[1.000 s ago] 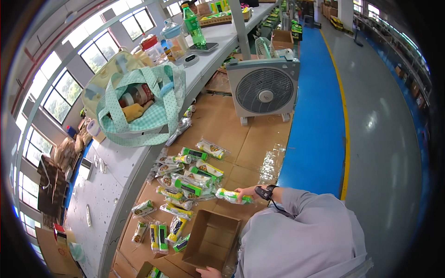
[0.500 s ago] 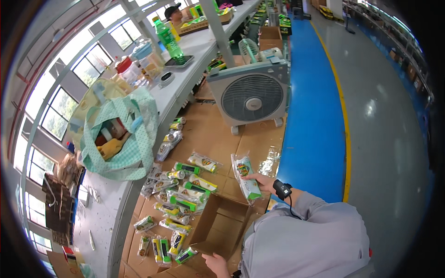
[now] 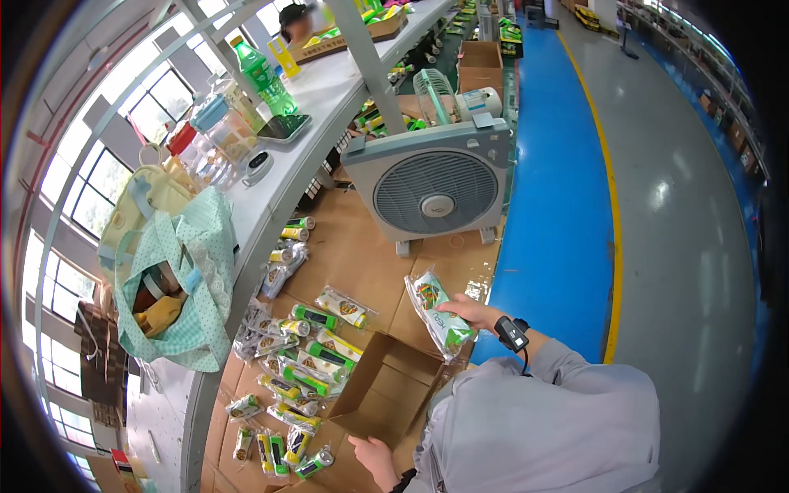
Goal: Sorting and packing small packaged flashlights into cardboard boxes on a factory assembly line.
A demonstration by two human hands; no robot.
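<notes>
My right hand [image 3: 470, 311] is closed on one edge of the bagged packet [image 3: 440, 306], at the open box's [image 3: 389, 380] one o'clock, probably so its printed face stays visible. My left hand [image 3: 375, 458], half-curled at six o'clock, perhaps steadies the box; contact is unclear.

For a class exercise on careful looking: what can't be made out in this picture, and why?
Head view:
Underside of the wrapped package: turned away from the camera.
How the right hand grips beneath: the package hides it.
Whether the left hand grips the open carton: the hand itself hides this.
Things on the far-right shelving: too small.
</notes>
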